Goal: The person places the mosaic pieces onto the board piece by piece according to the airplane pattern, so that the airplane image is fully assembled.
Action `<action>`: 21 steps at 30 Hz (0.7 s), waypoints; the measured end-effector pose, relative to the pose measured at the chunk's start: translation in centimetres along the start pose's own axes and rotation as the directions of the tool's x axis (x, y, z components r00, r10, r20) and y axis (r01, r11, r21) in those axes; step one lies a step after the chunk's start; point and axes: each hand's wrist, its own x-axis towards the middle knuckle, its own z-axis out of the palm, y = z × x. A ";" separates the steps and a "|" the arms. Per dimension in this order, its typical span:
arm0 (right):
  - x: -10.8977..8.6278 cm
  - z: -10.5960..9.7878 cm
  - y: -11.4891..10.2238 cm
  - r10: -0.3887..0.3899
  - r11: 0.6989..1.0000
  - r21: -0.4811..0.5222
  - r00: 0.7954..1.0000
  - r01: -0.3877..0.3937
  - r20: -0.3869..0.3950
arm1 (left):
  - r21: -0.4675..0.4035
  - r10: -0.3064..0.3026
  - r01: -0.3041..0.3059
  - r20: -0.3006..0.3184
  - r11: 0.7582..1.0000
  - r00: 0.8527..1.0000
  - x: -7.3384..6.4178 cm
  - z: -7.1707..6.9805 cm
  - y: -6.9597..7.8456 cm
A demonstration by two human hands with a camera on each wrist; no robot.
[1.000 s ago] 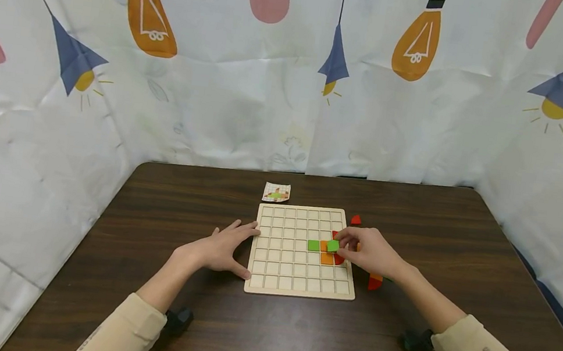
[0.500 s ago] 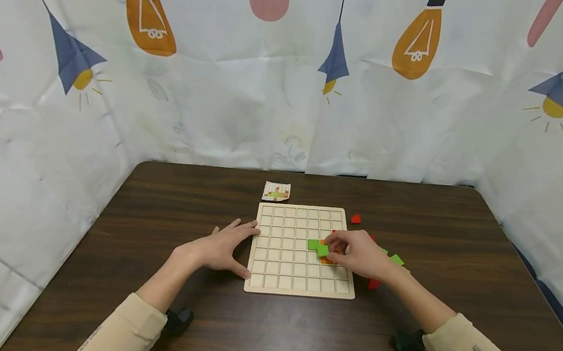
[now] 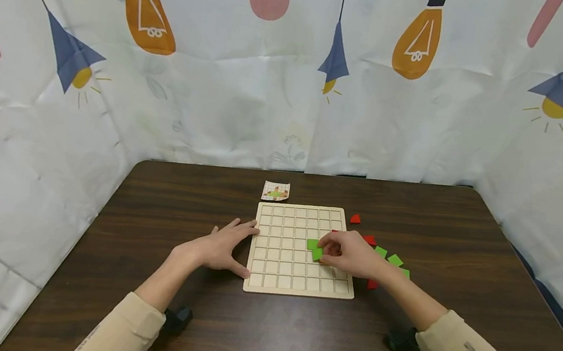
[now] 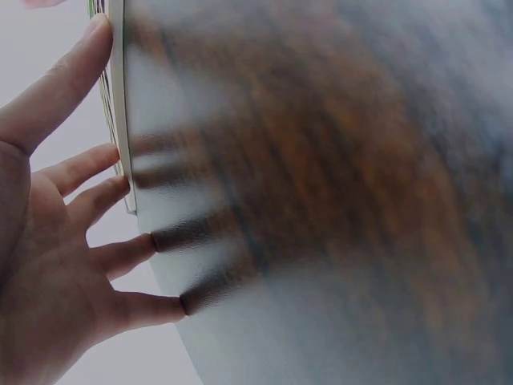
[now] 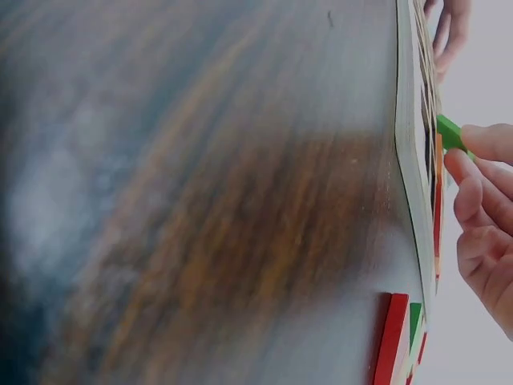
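A pale wooden grid board lies flat on the dark table. My left hand is spread along its left edge; in the left wrist view the thumb and two fingers touch the rim. My right hand pinches a green square tile between thumb and fingers, over the right half of the board. In the right wrist view that green tile is tilted at the fingertips. Just up and left of it, another green tile sits in the grid. The right hand hides most of the orange and red tiles there.
Loose green tiles and red pieces lie right of the board, partly behind the right forearm. A lone red piece lies near its upper right corner. A small patterned card lies beyond the board, before a printed curtain.
My right hand has moved left and slightly toward me over the board with the green tile, uncovering loose tiles at the right. My left hand has stayed at the board's edge.
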 end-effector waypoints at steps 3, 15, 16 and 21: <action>0.3 0.2 -0.1 -0.009 1.000 -0.015 1.000 0.010 0.014 | 0.000 -0.008 0.008 0.000 1.000 1.000 0.0 0.0 0.0; 1.0 0.6 -0.7 -0.029 0.998 -0.052 0.998 0.032 0.055 | -0.013 -0.007 0.007 0.000 1.000 1.000 -0.2 0.0 0.1; 1.0 0.6 -0.8 -0.028 0.998 -0.055 0.998 0.031 0.056 | -0.013 -0.007 0.007 -0.001 1.000 1.000 -0.1 0.0 0.1; 1.0 0.5 -0.9 -0.021 0.998 -0.062 0.998 0.025 0.059 | -0.005 -0.011 0.011 -0.004 1.000 1.000 -0.1 0.0 0.1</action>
